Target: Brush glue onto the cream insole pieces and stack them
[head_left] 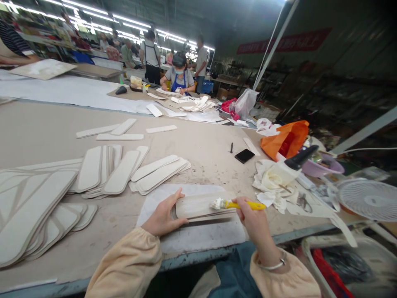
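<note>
My right hand (253, 220) is closed round the yellow handle of a paintbrush (230, 204). White paste clings to its bristles, which rest on the top piece of a small stack of long, flat, round-ended panels (194, 207). The stack lies on a white paper sheet (201, 238) near the table's front edge. My left hand (163, 214) grips the stack's left end, thumb on the near side and fingers at the far side. Just beyond are more pale panels (163, 176), overlapping in a fanned pile.
Larger panels (37, 207) spread over the left of the table. A black phone (245, 155) lies to the right, beyond the brush. Crumpled paper (274, 180), an orange bag (287, 138) and a white fan (369, 198) crowd the right side. Across the table sits a co-worker (180, 76).
</note>
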Available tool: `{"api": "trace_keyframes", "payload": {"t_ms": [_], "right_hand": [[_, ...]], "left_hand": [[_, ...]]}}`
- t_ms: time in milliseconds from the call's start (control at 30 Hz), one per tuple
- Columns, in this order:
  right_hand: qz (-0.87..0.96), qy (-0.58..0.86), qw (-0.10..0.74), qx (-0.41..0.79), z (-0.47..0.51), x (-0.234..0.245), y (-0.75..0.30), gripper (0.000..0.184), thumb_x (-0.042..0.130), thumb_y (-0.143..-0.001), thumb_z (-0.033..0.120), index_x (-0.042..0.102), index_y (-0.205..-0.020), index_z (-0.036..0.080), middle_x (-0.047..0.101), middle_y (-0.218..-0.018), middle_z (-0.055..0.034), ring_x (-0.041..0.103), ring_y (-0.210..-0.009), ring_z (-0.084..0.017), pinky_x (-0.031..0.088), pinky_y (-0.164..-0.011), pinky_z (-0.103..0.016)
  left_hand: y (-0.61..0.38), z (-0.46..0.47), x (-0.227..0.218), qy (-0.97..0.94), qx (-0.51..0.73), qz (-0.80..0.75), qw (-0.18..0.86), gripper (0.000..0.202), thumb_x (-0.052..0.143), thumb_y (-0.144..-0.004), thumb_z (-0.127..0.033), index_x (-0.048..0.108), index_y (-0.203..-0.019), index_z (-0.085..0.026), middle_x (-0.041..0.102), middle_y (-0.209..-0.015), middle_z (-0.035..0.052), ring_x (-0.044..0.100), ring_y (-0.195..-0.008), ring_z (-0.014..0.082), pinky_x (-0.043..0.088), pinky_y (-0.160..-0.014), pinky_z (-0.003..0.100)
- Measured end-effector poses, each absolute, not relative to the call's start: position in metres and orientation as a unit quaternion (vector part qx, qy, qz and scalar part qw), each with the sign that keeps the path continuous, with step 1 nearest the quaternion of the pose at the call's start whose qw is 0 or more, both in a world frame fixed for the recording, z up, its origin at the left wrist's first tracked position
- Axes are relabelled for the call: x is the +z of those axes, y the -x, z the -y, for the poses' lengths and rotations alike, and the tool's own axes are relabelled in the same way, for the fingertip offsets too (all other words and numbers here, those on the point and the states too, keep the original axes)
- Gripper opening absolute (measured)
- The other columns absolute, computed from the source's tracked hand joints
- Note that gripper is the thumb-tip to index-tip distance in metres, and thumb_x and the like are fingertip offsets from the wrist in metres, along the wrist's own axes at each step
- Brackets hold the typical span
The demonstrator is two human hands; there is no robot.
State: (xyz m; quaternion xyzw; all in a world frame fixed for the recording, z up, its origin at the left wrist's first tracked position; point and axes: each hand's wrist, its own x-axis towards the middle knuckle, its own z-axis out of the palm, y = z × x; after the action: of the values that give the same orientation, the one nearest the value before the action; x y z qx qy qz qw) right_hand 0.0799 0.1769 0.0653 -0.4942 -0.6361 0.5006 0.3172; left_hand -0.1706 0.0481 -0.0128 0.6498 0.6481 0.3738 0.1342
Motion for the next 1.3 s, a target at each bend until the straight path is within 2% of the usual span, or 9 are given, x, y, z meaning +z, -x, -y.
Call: {"api": "trace_keyframes", "payload": {"t_ms": [233,500,633,700,800,933,1033,1167,1300], "right_hand": [[0.641,0.395,0.262,0.604,-0.142,0.049,-0.030,0.031,0.046,-0.083,0.045,0.058,-0.079,0.016,0.040,-0.043,0.0078,0.034,-0.039,-0.008,0.027,-0.041,-0.021],[0.732,0.500,0.296,0.356,-0.191,0.063,-0.106,0.029,0.043,-0.087,0.038,0.062,-0.076,0.019,0.044,-0.044,0.0055,0.047,-0.044,-0.013,0.038,-0.049,-0.025],[0.784,0.467,0.366,0.182,-0.189,0.058,-0.114,0.029,0.043,-0.090,0.038,0.063,-0.089,0.017,0.064,-0.069,-0.0036,0.061,-0.064,-0.017,0.046,-0.062,-0.027],[0.838,0.411,0.341,0.109,-0.180,0.050,-0.104,0.025,0.043,-0.091,0.033,0.063,-0.096,0.017,0.068,-0.085,-0.0076,0.064,-0.078,-0.018,0.046,-0.071,-0.027],[0.905,0.355,0.231,0.031,-0.157,0.041,-0.080,0.020,0.043,-0.091,0.022,0.062,-0.089,0.018,0.066,-0.076,-0.0064,0.062,-0.073,-0.017,0.045,-0.066,-0.026],[0.954,0.236,0.179,0.045,-0.118,0.047,-0.053,0.014,0.046,-0.087,0.019,0.059,-0.084,0.018,0.062,-0.067,-0.0040,0.059,-0.065,-0.017,0.044,-0.058,-0.027],[0.946,0.171,0.246,0.125,-0.111,0.054,-0.055,0.016,0.046,-0.088,0.017,0.057,-0.099,0.018,0.066,-0.077,-0.0040,0.061,-0.072,-0.016,0.047,-0.066,-0.026],[0.898,0.267,0.340,0.079,-0.144,0.049,-0.086,0.020,0.046,-0.089,0.015,0.056,-0.107,0.016,0.068,-0.088,-0.0081,0.064,-0.082,-0.017,0.049,-0.075,-0.028],[0.902,0.350,0.253,-0.003,-0.160,0.035,-0.096,0.017,0.044,-0.089,0.017,0.060,-0.094,0.016,0.066,-0.076,-0.0072,0.063,-0.073,-0.018,0.048,-0.066,-0.028]], "left_hand": [[0.173,-0.048,-0.014,-0.658,0.372,-0.642,0.128,0.096,0.069,-0.070,-0.046,0.015,-0.145,-0.019,0.052,-0.131,0.0133,0.049,-0.121,0.0265,0.038,-0.104,0.044],[0.170,-0.047,-0.009,-0.657,0.364,-0.647,0.130,0.088,0.066,-0.073,-0.041,0.020,-0.144,-0.019,0.051,-0.132,0.0132,0.048,-0.122,0.0262,0.038,-0.105,0.044],[0.170,-0.048,-0.008,-0.660,0.360,-0.651,0.108,0.087,0.066,-0.073,-0.039,0.020,-0.144,-0.020,0.052,-0.131,0.0117,0.049,-0.122,0.0258,0.039,-0.104,0.041],[0.170,-0.048,-0.009,-0.660,0.357,-0.654,0.098,0.087,0.066,-0.073,-0.038,0.020,-0.144,-0.021,0.053,-0.131,0.0105,0.049,-0.121,0.0252,0.040,-0.103,0.040],[0.170,-0.048,-0.011,-0.661,0.354,-0.656,0.083,0.087,0.066,-0.074,-0.038,0.018,-0.144,-0.021,0.054,-0.130,0.0103,0.050,-0.121,0.0252,0.041,-0.103,0.040],[0.171,-0.048,-0.013,-0.666,0.350,-0.654,0.075,0.088,0.066,-0.075,-0.041,0.016,-0.144,-0.022,0.054,-0.129,0.0112,0.052,-0.118,0.0251,0.044,-0.100,0.040],[0.171,-0.048,-0.013,-0.664,0.350,-0.656,0.075,0.088,0.066,-0.074,-0.041,0.016,-0.144,-0.022,0.054,-0.129,0.0112,0.053,-0.117,0.0250,0.045,-0.099,0.039],[0.171,-0.048,-0.012,-0.663,0.349,-0.659,0.073,0.087,0.066,-0.074,-0.040,0.018,-0.144,-0.022,0.054,-0.130,0.0104,0.051,-0.120,0.0253,0.043,-0.101,0.039],[0.171,-0.048,-0.012,-0.664,0.346,-0.659,0.066,0.088,0.066,-0.073,-0.040,0.018,-0.145,-0.022,0.055,-0.129,0.0105,0.052,-0.119,0.0262,0.043,-0.101,0.040]]}}
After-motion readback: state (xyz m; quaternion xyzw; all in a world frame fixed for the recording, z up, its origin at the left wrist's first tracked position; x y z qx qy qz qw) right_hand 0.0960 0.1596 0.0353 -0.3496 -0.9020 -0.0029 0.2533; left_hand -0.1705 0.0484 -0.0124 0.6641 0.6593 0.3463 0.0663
